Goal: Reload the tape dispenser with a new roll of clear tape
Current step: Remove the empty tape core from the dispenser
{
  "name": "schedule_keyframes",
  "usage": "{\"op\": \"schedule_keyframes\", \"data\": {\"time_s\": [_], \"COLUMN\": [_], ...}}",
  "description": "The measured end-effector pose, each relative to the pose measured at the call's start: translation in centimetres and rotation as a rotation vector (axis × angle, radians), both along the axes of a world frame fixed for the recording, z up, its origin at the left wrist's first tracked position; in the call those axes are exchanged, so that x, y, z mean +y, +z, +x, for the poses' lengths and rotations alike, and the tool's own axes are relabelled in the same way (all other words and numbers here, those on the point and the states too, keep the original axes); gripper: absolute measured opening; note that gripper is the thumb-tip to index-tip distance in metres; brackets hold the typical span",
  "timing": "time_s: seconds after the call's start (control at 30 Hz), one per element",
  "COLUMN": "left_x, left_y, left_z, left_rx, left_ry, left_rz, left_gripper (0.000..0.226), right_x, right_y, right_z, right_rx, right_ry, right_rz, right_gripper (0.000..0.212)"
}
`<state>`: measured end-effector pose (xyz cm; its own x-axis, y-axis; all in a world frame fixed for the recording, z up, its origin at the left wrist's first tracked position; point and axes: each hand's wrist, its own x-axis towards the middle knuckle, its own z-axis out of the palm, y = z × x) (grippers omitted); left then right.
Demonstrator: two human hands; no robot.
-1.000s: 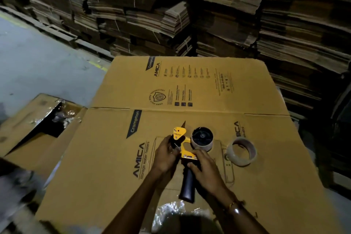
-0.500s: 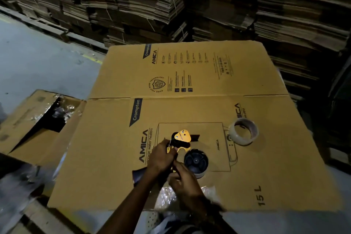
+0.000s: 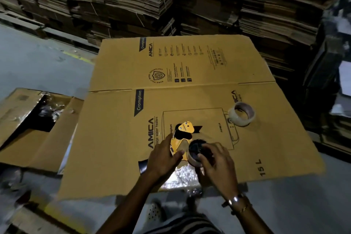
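A yellow and black tape dispenser lies flat on a large flattened cardboard box. My left hand presses on its body and handle, whose black end sticks out at the left. My right hand grips the dispenser's black spool, where a nearly spent roll sits; my fingers hide much of it. A roll of clear tape lies apart on the cardboard, to the right of the dispenser and beyond it.
An open cardboard box with crumpled plastic inside sits at the left. Crumpled clear plastic lies at the cardboard's near edge. Tall stacks of flattened cartons stand behind. Grey floor is at the left.
The dispenser was turned from upright to lying on its side, nearer to me. My right hand left the handle and now grips the spool. The clear roll has not moved.
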<state>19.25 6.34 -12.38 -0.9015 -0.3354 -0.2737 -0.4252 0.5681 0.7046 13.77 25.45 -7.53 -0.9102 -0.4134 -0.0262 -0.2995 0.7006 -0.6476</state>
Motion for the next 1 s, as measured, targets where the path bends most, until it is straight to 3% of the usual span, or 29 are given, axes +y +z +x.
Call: {"op": "schedule_keyframes", "data": {"time_s": [0.13, 0.2, 0.47, 0.67, 0.87, 1.0], "left_x": [-0.3, -0.5, -1.0, -1.6, -0.9, 0.4], "left_y": [-0.4, -0.3, 0.2, 0.0, 0.9, 1.7], "left_z": [1.2, 1.4, 1.4, 0.3, -2.0, -3.4], "left_rx": [0.046, 0.082, 0.085, -0.031, -0.110, -0.141], "left_ry": [-0.034, -0.071, -0.142, -0.149, 0.008, 0.068], "left_rz": [0.019, 0.020, -0.015, 0.016, -0.047, -0.196], "left_gripper": [0.086, 0.084, 0.086, 0.088, 0.057, 0.040], "right_x": [0.3, -0.5, -2.0, -1.0, -0.6, -0.1], "right_y": [-1.2, -1.9, -3.2, -3.1, -3.2, -4.0], "right_z": [-1.2, -1.5, -1.5, -1.1, -0.9, -1.3], "right_rx": [-0.193, -0.256, -0.133, -0.174, -0.173, -0.174], "right_ry": [0.089, 0.114, 0.109, 0.195, 0.235, 0.253], "right_rz": [0.152, 0.188, 0.230, 0.151, 0.129, 0.141], "right_gripper": [0.094, 0.109, 0.095, 0.089, 0.096, 0.100]}}
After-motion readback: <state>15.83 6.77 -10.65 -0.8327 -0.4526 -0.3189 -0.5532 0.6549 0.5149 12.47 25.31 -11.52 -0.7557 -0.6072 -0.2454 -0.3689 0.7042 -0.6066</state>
